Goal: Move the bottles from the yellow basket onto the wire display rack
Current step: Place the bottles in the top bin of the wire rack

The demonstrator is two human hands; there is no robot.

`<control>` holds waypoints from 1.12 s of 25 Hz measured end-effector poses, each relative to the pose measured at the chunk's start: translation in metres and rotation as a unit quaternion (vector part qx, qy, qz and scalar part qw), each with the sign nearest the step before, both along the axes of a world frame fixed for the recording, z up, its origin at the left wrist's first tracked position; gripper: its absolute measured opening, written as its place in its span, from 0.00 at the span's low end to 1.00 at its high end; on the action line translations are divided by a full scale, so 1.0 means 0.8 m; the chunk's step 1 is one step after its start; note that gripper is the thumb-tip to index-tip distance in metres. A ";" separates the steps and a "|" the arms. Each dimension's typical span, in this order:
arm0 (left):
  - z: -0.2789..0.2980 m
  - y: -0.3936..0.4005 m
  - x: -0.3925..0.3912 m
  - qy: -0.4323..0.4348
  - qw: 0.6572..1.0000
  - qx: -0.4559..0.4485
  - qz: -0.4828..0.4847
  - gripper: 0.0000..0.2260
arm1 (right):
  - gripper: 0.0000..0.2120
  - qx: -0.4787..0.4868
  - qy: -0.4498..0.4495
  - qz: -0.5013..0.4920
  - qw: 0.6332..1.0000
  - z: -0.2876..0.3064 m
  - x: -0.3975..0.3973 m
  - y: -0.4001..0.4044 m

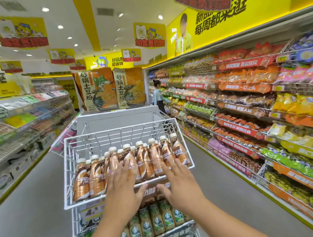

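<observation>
Both hands are lying flat, fingers straight and gripping nothing, left hand [123, 180] and right hand [178, 180] pressing the front row of upright bottles [118, 166] standing in the wire rack [68, 176], directly ahead of them; yellow basket isn't showing.

Your left hand [123, 182] and right hand [178, 182] press flat-fingered against the bottles [129, 160] filling the wire display rack [99, 137] at twelve o'clock.
</observation>
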State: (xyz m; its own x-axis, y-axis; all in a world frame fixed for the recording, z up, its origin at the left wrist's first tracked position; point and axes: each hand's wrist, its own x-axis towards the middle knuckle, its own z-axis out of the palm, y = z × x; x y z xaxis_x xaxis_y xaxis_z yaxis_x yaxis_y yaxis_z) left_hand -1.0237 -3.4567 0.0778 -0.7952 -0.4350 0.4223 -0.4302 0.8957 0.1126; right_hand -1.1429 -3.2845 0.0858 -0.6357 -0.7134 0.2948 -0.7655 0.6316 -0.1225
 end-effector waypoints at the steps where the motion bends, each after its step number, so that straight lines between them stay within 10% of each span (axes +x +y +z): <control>1: 0.000 0.025 0.003 -0.005 1.000 0.008 0.002 0.34 | 0.37 0.001 -0.005 -0.002 1.000 0.000 0.002 0.026; 28: -0.058 0.592 0.116 -0.058 0.970 -0.037 -0.233 0.33 | 0.37 0.050 -0.049 -0.276 0.959 -0.073 0.224 0.665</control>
